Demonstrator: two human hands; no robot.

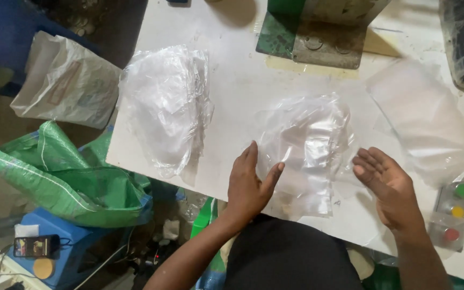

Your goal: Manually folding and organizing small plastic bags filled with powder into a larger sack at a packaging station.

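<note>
A person seated at a white counter (232, 96) squares up a loose stack of clear plastic bags (304, 147), which lies near the counter's front edge, directly between the two hands. The left hand (248, 185) rests flat with its thumb spread, fingertips touching the stack's left side; the right hand (390, 185) stands open on edge just beside the stack's right side, fingers straight, gripping nothing. By the look of it, the step in hand is gathering and aligning the bags, and the next move appears to call for both palms pressing inward evenly so the slippery sheets do not slide apart. Three piles of clear plastic show on the counter: the middle one being handled, a crumpled heap (165, 104) at the left end, and a flatter pile (425, 121) to the right. One control box (455, 212) with three round buttons, green, yellow and red, sits at the right front corner, and one machine base (318, 37) stands at the far edge. Below the counter lie one green woven sack (65, 172), one white sack (63, 83) and one phone (33, 246) on a blue stool (76, 252).
</note>
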